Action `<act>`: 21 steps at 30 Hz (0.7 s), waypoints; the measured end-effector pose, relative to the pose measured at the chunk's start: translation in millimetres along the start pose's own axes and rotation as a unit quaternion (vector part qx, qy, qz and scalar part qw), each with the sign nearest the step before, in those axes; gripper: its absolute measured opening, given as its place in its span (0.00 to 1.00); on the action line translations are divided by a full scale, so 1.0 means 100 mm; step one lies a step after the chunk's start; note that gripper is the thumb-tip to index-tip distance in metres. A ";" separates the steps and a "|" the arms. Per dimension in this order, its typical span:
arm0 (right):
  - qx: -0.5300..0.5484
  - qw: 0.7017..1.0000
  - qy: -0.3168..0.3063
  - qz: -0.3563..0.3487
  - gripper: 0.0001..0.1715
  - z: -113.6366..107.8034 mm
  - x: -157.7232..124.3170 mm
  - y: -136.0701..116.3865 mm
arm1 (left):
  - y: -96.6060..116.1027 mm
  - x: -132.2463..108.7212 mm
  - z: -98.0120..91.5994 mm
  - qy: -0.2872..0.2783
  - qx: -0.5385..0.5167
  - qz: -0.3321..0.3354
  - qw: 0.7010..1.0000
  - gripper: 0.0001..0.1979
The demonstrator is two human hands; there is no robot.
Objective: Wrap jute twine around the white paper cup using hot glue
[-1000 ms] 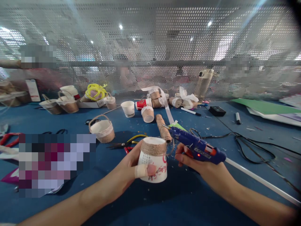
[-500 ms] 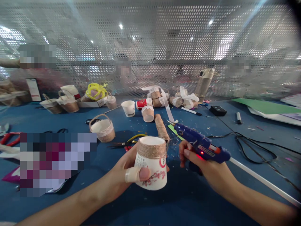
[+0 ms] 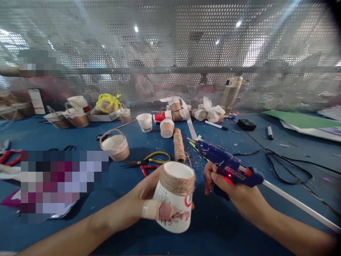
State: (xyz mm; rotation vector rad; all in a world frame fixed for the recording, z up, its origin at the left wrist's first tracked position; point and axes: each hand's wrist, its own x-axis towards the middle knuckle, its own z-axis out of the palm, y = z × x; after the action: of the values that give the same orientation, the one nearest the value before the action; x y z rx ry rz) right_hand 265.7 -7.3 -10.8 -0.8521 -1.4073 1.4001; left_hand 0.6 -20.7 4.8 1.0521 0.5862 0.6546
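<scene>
My left hand (image 3: 151,193), its thumb wrapped in tape, is closed around a white paper cup (image 3: 174,202) printed with red blossoms. Brown twine circles the upper part of the cup, just under the end facing up, and the cup leans slightly. In my right hand (image 3: 223,181) is a blue hot glue gun (image 3: 221,156) with a red light on and a long white glue stick coming out of its back. Its nozzle points left and away from me, apart from the cup. A roll of twine (image 3: 179,145) lies behind the cup, with a strand leading toward it.
Yellow-handled scissors (image 3: 149,160) lie behind my left hand, near a twine-wrapped basket cup (image 3: 116,147). Farther back stand a plain paper cup (image 3: 144,123) and several wrapped cups. A black cable (image 3: 282,167) loops at right. A mesh screen (image 3: 170,46) closes off the back.
My left hand has tilted the cup and brought it a little lower and to the right. The glue gun has barely moved.
</scene>
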 end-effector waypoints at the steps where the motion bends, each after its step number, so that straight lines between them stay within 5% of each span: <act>1: 0.001 1.000 -0.004 0.000 0.09 0.00 -0.01 0.00 | 0.00 0.00 0.00 0.000 0.004 0.002 1.000 0.31; 14: 0.053 0.999 0.006 0.004 0.14 0.04 0.01 0.03 | 0.02 0.08 0.06 0.084 0.030 -0.018 0.996 0.38; 21: 0.038 0.999 0.008 0.028 0.16 0.04 0.01 0.00 | 0.05 0.09 0.08 0.104 0.027 -0.010 0.994 0.33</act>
State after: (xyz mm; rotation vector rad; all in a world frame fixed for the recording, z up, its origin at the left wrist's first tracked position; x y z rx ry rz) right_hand 261.5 -7.9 -10.6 -0.8582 -1.3184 1.4758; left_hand 11.3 -16.8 10.8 1.0346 0.7986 0.7401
